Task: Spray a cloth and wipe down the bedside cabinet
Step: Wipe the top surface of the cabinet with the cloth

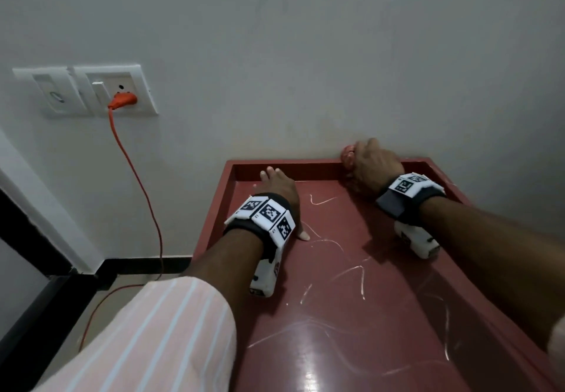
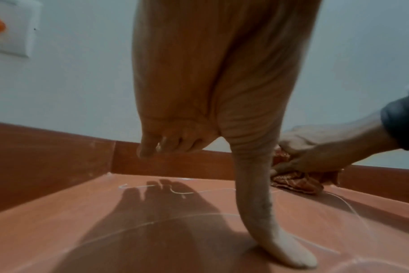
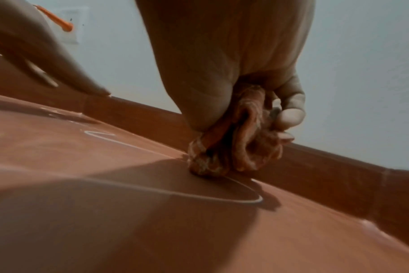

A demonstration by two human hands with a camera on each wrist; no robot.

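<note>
Two hands on cabinet (image 1: pixel 351 315); no legible writing, only wristband markers (image 1: pixel 269 212).

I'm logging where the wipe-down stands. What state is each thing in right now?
cloth: bunched, pressed on the cabinet top near the back rim.
right hand: gripping the cloth.
left hand: holding nothing, thumb tip on the cabinet top.
bedside cabinet top: glossy, marked with thin white lines.
orange plug: plugged into the wall socket, cord hanging to the floor.
</note>
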